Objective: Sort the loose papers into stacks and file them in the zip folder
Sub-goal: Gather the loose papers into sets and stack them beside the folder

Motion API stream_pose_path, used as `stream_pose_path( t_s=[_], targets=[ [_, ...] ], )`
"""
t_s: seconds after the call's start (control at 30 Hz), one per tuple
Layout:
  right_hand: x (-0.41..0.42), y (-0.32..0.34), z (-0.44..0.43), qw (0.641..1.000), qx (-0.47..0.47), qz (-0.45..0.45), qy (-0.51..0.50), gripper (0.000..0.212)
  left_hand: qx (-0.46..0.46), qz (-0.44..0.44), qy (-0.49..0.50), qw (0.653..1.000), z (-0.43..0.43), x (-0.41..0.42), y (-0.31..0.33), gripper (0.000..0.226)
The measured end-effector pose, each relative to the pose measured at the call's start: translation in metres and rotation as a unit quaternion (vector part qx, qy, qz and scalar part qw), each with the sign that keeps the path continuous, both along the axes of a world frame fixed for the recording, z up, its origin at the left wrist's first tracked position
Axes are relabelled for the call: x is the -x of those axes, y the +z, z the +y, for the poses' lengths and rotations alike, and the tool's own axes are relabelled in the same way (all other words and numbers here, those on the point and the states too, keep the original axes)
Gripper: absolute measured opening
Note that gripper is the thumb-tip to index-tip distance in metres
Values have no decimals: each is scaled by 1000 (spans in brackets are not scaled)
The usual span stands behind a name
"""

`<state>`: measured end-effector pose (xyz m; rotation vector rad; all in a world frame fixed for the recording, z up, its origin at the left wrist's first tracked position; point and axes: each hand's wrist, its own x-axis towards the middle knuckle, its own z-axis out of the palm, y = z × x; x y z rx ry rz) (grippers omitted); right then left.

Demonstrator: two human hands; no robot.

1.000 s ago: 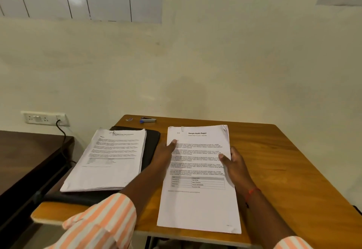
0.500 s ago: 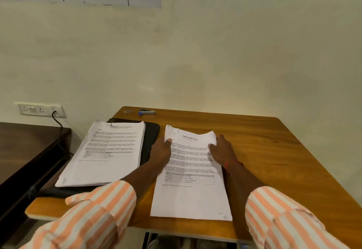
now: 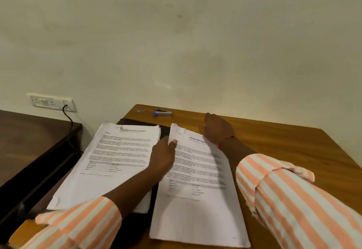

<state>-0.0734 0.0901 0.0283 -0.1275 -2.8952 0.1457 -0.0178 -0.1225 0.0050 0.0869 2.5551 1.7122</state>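
Two stacks of printed white papers lie on the wooden table (image 3: 284, 150). The left stack (image 3: 109, 162) rests on a black zip folder (image 3: 137, 227), whose edges show around it. The right stack (image 3: 197, 193) lies beside it, partly over the folder's right edge. My left hand (image 3: 163, 156) pinches the right stack's left edge near the top, thumb on the page. My right hand (image 3: 217, 129) reaches over the stack's top right corner, fingers stretched toward the back of the table.
A small stapler (image 3: 162, 112) with a blue end and a tiny clip (image 3: 141, 110) lie at the table's back edge by the wall. A dark desk (image 3: 29, 140) stands at left, below a wall socket (image 3: 52, 102) with a black cable.
My right hand slid from the stack's right side up past its top corner toward the back of the table. The right stack shifted left against the folder. My left hand stays on its left edge.
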Motion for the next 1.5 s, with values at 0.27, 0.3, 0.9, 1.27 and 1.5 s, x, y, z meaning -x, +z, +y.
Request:
stream_pose_path(
  t_s=[0.27, 0.3, 0.9, 1.27, 1.5],
  targets=[
    [135, -25, -66, 990, -21, -60, 123, 43, 18, 23, 26, 999, -4, 1, -16, 26],
    [151, -26, -74, 988, -14, -68, 136, 43, 18, 20, 28, 999, -4, 3, -17, 26],
    [168, 0, -76, 975, -15, -132, 180, 24, -26, 3, 9, 1000, -8, 9, -26, 28],
    [11, 74, -42, 950, -41, -162, 264, 20, -103, 43, -26, 993, -8, -3, -25, 31],
    [-20, 84, -61, 942, -157, -120, 270, 34, -114, 96, -37, 988, -9, -11, -26, 29]
  ],
)
